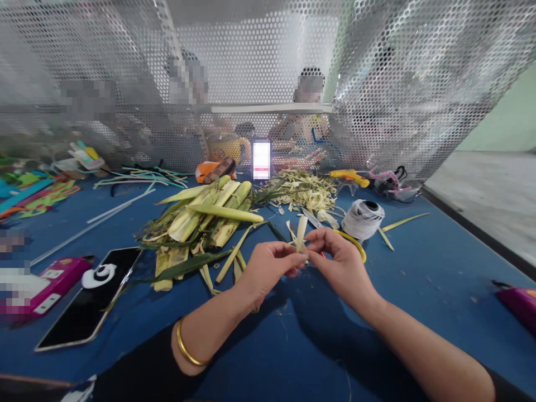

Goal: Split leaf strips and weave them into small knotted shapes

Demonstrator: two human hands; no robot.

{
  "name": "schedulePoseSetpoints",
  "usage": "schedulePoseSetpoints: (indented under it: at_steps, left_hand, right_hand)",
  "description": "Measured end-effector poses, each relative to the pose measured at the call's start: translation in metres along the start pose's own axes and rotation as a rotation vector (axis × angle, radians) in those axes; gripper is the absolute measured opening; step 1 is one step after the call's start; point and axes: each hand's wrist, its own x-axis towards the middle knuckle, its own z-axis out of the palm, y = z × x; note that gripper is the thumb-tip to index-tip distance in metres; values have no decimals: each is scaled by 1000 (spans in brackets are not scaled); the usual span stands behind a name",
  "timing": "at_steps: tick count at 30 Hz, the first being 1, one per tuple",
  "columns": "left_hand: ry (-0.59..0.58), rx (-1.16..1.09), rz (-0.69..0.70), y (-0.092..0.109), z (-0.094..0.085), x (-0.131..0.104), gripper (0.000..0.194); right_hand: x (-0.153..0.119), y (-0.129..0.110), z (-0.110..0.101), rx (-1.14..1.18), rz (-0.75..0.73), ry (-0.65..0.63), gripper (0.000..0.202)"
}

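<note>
Craft workshop, blue worktable [318, 346], husks [209, 212], thread spool [363, 219]

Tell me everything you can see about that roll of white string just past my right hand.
The roll looks like white cord wound thickly in uneven, crisscrossing layers around a dark, apparently hollow core. It sits end-up on the blue table, behind a yellow handle, with a narrow green strip beside it. Whether either touches it is unclear. No fingers hold it.

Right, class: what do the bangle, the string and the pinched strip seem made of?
Bangle: probably metal, polished; gold-coloured with glints. String: matt white fibre in wound strands, cotton or synthetic unclear. Strip: likely dry-looking plant husk, pale like the husks.
</note>
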Motion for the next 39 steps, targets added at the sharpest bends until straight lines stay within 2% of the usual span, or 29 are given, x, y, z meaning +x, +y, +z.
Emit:
schedulePoseSetpoints:
  at_steps: [6,10,13,17,21,25,31,37,39]
  left_hand:
    - [25,49,26,-3,-1,1,29]
    - [-3,20,-1,-2,-1,2,31]
    - [-6,-35,-18,-2,-1,3,30]
    - [4,-126,-60,-3,-3,4,28]
    - [-47,-168,-108,-2,-5,2,29]
    - [-99,-225,-171,0,-7,1,28]
    - [-139,-285,-277,0,-8,3,17]
    - [-104,-273,-237,1,-7,2,16]
    - [-98,-284,-264,2,-7,2,15]
  right_hand:
    - [2,-2,-1,227,157,-118,25]
    - [4,-4,-3,266,153,-110,24]
    - [3,-4,-3,158,36,-83,18]
    - [2,-5,-5,-61,-236,-86,4]
    - [3,-5,-10,-230,-490,-163,14]
    - [4,-2,-14,-338,-626,-184,22]
    - [5,0,-14,-370,-665,-168,22]
    - [5,2,-9,-335,-613,-122,16]
    - [5,3,-8,-345,-609,-125,15]
